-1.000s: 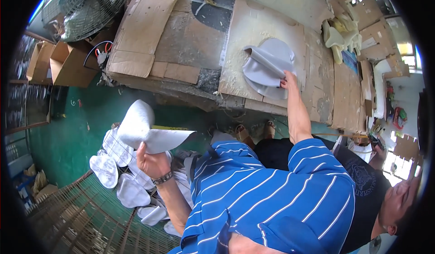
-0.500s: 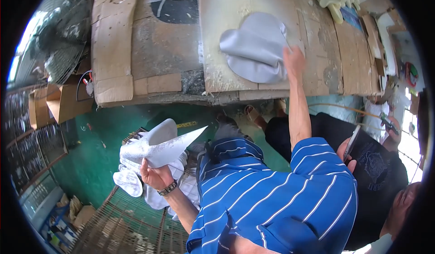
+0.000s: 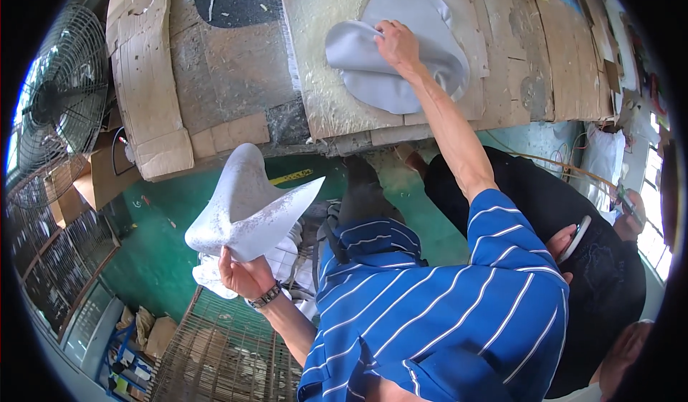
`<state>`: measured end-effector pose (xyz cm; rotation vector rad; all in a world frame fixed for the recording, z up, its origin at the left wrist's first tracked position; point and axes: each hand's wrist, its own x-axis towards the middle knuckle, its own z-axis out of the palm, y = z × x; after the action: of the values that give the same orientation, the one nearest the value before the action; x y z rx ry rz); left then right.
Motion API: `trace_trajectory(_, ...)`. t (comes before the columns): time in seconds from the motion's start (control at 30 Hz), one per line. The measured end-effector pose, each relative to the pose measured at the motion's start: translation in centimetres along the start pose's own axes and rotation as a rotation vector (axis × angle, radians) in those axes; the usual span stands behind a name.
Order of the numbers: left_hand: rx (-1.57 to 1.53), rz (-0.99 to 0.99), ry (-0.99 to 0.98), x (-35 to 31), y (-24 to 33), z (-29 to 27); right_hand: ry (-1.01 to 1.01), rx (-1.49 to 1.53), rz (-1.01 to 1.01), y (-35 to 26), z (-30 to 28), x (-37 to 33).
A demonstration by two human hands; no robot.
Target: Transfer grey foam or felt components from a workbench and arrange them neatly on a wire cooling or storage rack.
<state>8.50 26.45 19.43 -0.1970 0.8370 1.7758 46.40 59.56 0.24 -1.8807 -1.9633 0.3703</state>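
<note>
My left hand (image 3: 247, 276) is closed on the lower edge of a curled white sheet piece (image 3: 247, 212), leather-like with grey speckles. That piece stands up from my fingers with one pointed corner. My right hand (image 3: 398, 47) reaches over the table (image 3: 236, 65) and grips a raised fold near the left part of a smooth grey sheet piece (image 3: 437, 22). The grey piece has a rounded outline and lies partly folded on a glue-stained cardboard sheet (image 3: 312, 51). Its underside is hidden. My thumb and fingertips are partly out of sight behind the fold.
A wire-grille fan (image 3: 57, 101) stands at the left. Below my left arm is a wire rack (image 3: 222, 352), with more white pieces (image 3: 211, 276) behind my hand. Close at my right, a person in black (image 3: 530, 194) holds a phone (image 3: 575, 238). Cardboard boxes (image 3: 93, 180) sit left of the table.
My right hand has moved left across the grey piece, from its right edge to a fold on its left. The white piece in my left hand has been raised and turned more upright.
</note>
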Motion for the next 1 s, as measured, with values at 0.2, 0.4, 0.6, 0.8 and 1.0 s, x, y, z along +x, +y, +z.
trace_trajectory(0.2,0.011,0.026,0.001,-0.4,0.2,0.2,0.215,0.002,0.053,4.8,-2.9,2.1)
trace_trajectory(0.4,0.028,0.016,0.006,0.1,-0.8,0.3,0.324,-0.296,0.062,8.7,-6.0,3.7)
trace_trajectory(0.6,0.023,-0.010,-0.019,0.8,-1.4,0.8,0.257,-0.582,0.022,7.0,-4.8,2.8)
trace_trajectory(0.8,0.019,0.025,0.010,0.2,-1.2,0.8,0.355,-0.060,0.500,10.2,-6.4,4.7)
trace_trajectory(1.0,0.045,-0.014,-0.015,-0.3,-1.2,0.4,0.816,0.239,0.417,10.3,-9.0,4.1)
